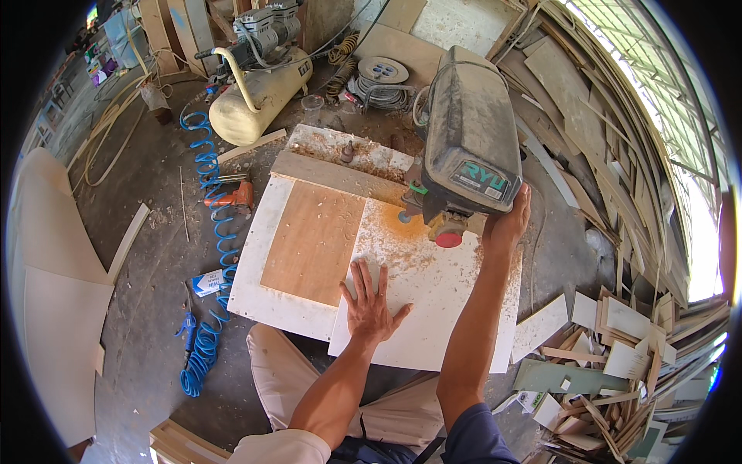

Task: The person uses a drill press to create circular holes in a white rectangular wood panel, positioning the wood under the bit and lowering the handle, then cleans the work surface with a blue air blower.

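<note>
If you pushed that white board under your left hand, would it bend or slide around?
The white board would probably stay stiff, because it looks flat with no sag. It might slide if pushed, since I see no clamps on it, though the left hand resting across its edge could steady it. The loose sawdust on top may make it slippery.

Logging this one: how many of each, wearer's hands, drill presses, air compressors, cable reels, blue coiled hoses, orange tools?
Left hand and right hand: 2
Drill press: 1
Air compressor: 1
Cable reel: 1
Blue coiled hose: 1
Orange tool: 1
Total: 7
</note>
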`<action>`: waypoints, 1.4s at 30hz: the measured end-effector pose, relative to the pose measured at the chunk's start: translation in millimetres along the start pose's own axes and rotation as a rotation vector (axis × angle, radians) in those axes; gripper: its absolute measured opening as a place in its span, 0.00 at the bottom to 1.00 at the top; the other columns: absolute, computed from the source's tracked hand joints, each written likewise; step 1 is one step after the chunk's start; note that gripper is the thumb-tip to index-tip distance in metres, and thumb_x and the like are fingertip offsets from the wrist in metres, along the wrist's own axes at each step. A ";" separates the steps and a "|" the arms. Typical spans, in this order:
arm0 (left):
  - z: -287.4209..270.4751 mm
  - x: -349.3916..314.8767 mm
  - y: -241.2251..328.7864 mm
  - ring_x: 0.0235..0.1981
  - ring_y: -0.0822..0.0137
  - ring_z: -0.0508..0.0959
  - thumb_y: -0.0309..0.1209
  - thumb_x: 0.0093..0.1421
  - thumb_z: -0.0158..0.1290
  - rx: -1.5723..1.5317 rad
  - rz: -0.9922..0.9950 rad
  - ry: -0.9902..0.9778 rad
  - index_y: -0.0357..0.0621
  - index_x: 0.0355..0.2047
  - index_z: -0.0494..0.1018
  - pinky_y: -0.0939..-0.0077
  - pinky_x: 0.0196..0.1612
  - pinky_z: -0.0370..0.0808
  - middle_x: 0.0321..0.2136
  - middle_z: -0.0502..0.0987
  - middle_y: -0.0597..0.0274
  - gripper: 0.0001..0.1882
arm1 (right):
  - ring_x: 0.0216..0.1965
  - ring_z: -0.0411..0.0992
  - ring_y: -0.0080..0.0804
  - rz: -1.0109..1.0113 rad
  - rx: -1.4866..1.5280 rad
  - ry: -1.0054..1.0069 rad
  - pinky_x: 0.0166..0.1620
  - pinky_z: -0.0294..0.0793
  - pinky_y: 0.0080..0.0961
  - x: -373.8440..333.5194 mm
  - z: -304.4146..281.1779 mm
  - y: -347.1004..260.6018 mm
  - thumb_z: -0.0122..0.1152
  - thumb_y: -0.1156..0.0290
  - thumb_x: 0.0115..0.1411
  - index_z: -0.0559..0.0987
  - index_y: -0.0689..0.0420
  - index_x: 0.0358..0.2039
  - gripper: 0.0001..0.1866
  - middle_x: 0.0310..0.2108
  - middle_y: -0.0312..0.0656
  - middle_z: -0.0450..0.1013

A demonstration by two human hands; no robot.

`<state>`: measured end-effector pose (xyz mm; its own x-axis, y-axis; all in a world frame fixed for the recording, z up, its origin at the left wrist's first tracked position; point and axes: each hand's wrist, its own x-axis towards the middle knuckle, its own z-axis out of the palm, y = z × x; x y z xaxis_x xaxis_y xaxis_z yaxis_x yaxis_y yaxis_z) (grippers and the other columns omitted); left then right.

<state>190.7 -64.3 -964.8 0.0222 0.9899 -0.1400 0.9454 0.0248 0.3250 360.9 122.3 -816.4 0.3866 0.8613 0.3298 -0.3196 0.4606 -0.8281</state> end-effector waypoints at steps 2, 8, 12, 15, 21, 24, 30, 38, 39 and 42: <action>-0.6 0.1 -0.1 0.75 0.37 0.33 0.72 0.60 0.42 -0.002 -0.002 -0.004 0.48 0.75 0.42 0.27 0.68 0.42 0.73 0.33 0.32 0.56 | 0.36 0.66 0.19 0.003 0.004 -0.001 0.47 0.69 0.22 -0.7 0.0 -0.6 0.44 0.58 0.77 0.71 0.55 0.37 0.15 0.32 0.32 0.69; -4.8 0.6 1.1 0.75 0.39 0.31 0.70 0.61 0.43 -0.024 -0.013 -0.028 0.49 0.76 0.42 0.29 0.69 0.41 0.74 0.32 0.34 0.55 | 0.37 0.67 0.19 0.006 -0.001 -0.001 0.48 0.69 0.23 -1.4 -0.6 0.0 0.44 0.58 0.77 0.71 0.55 0.37 0.15 0.33 0.33 0.69; -5.5 0.3 1.7 0.75 0.39 0.31 0.71 0.60 0.43 -0.024 -0.021 -0.040 0.49 0.76 0.41 0.29 0.69 0.41 0.74 0.32 0.35 0.55 | 0.37 0.67 0.19 -0.005 -0.003 -0.009 0.48 0.69 0.23 -0.4 -2.2 1.2 0.44 0.59 0.77 0.71 0.55 0.37 0.15 0.33 0.33 0.69; -6.2 0.3 1.8 0.75 0.39 0.31 0.71 0.60 0.43 -0.019 -0.019 -0.039 0.49 0.76 0.41 0.29 0.69 0.41 0.74 0.32 0.35 0.55 | 0.37 0.67 0.19 -0.002 0.007 -0.003 0.48 0.69 0.23 -1.5 -0.8 0.0 0.43 0.59 0.77 0.71 0.55 0.37 0.15 0.33 0.33 0.69; -3.1 0.1 1.2 0.75 0.39 0.31 0.71 0.61 0.43 -0.021 -0.014 -0.032 0.49 0.76 0.40 0.28 0.69 0.41 0.74 0.32 0.35 0.55 | 0.37 0.67 0.19 -0.014 0.010 -0.025 0.48 0.69 0.23 -1.2 -2.3 1.2 0.43 0.59 0.77 0.71 0.55 0.37 0.15 0.33 0.33 0.69; -4.3 0.3 1.2 0.75 0.39 0.31 0.71 0.61 0.42 -0.019 -0.018 -0.042 0.49 0.76 0.40 0.28 0.69 0.41 0.74 0.32 0.35 0.55 | 0.37 0.67 0.19 -0.009 0.011 -0.015 0.48 0.69 0.23 -2.1 -1.3 1.1 0.43 0.59 0.77 0.71 0.55 0.37 0.15 0.33 0.32 0.69; -1.5 0.0 1.0 0.75 0.38 0.33 0.72 0.59 0.43 -0.006 -0.013 -0.005 0.49 0.76 0.41 0.28 0.68 0.42 0.74 0.33 0.34 0.56 | 0.36 0.67 0.19 -0.007 0.014 -0.002 0.47 0.69 0.24 -3.6 2.4 -1.5 0.44 0.59 0.77 0.71 0.55 0.36 0.15 0.33 0.32 0.69; -0.4 0.4 1.2 0.75 0.39 0.31 0.72 0.60 0.41 0.002 -0.021 -0.019 0.49 0.76 0.40 0.29 0.69 0.40 0.74 0.32 0.35 0.56 | 0.35 0.66 0.20 -0.022 0.046 -0.009 0.47 0.69 0.24 -3.1 0.6 1.3 0.44 0.60 0.77 0.71 0.55 0.35 0.15 0.32 0.33 0.69; -0.3 0.3 1.1 0.75 0.39 0.31 0.72 0.60 0.41 0.003 -0.020 -0.020 0.49 0.76 0.40 0.29 0.69 0.40 0.74 0.32 0.35 0.56 | 0.35 0.66 0.20 -0.019 0.047 -0.004 0.47 0.69 0.24 -3.5 1.1 1.0 0.44 0.60 0.77 0.71 0.55 0.35 0.15 0.32 0.33 0.69; -0.8 0.1 1.3 0.75 0.39 0.31 0.73 0.60 0.41 0.004 -0.016 -0.020 0.49 0.76 0.41 0.29 0.69 0.40 0.74 0.32 0.34 0.56 | 0.35 0.66 0.20 -0.017 0.048 0.006 0.47 0.69 0.24 -4.1 1.3 0.5 0.44 0.60 0.77 0.70 0.55 0.35 0.15 0.32 0.33 0.69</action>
<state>191.6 -64.1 -963.7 0.0134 0.9864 -0.1641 0.9469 0.0402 0.3191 358.0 119.3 -817.6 0.3976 0.8521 0.3405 -0.3539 0.4847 -0.7998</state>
